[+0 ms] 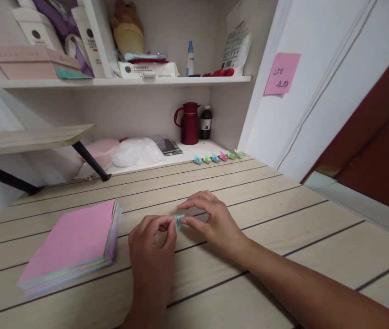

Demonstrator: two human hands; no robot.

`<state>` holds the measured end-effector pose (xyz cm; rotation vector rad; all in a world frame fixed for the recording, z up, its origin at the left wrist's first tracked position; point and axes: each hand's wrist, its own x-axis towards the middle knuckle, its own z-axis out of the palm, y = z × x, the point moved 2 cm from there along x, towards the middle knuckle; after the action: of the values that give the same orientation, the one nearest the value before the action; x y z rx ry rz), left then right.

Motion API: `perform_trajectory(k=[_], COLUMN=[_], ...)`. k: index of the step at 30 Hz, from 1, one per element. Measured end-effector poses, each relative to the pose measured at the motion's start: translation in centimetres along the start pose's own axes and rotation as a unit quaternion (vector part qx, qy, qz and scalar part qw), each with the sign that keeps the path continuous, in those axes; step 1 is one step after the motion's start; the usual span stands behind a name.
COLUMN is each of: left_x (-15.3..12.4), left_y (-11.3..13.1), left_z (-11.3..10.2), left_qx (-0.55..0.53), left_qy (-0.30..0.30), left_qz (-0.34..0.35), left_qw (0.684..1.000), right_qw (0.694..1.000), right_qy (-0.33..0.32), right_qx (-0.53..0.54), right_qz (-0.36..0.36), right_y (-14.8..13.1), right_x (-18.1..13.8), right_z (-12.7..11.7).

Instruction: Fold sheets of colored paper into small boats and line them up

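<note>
Just above the table, a small folded piece of light blue paper (179, 221) is pinched between the thumb and index finger of my left hand (153, 242). From the other side comes my right hand (215, 219); its thumb tip is at the paper's right edge, while its index finger arches above, apart from the paper. Whether that thumb presses on the paper is hard to tell. A thick stack of coloured paper sheets (73, 237), pink on top, lies left of my left hand. Several small folded paper boats (215, 158) in blue, green and pink line the table's far edge.
The slatted wooden table (304, 265) meets a white shelf unit (167, 82). A red jug (190, 125) and a dark bottle (206, 123) stand in the lower shelf beside a clear plastic bag (136, 151). A raised wooden stand (33, 139) with black legs is at the left.
</note>
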<state>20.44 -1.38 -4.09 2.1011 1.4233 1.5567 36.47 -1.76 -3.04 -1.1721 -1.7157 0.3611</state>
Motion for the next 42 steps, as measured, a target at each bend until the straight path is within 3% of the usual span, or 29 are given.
perform_trajectory(k=[15, 25, 42], left_x=[-0.3, -0.6, -0.2], left_y=[0.3, 0.4, 0.5], left_z=[0.5, 0.7, 0.7], left_qx=[0.024, 0.034, -0.066], left_qy=[-0.015, -0.013, -0.047], left_qz=[0.055, 0.067, -0.108], left_qw=[0.998, 0.997, 0.991], right_qw=[0.996, 0.994, 0.999], right_qy=[-0.009, 0.009, 0.021], right_qx=[-0.075, -0.106, -0.034], right_qz=[-0.039, -0.02, 0.019], right_y=[-0.8, -1.2, -0.7], right_x=[-0.3, -0.5, -0.3], right_z=[0.3, 0.5, 0.7])
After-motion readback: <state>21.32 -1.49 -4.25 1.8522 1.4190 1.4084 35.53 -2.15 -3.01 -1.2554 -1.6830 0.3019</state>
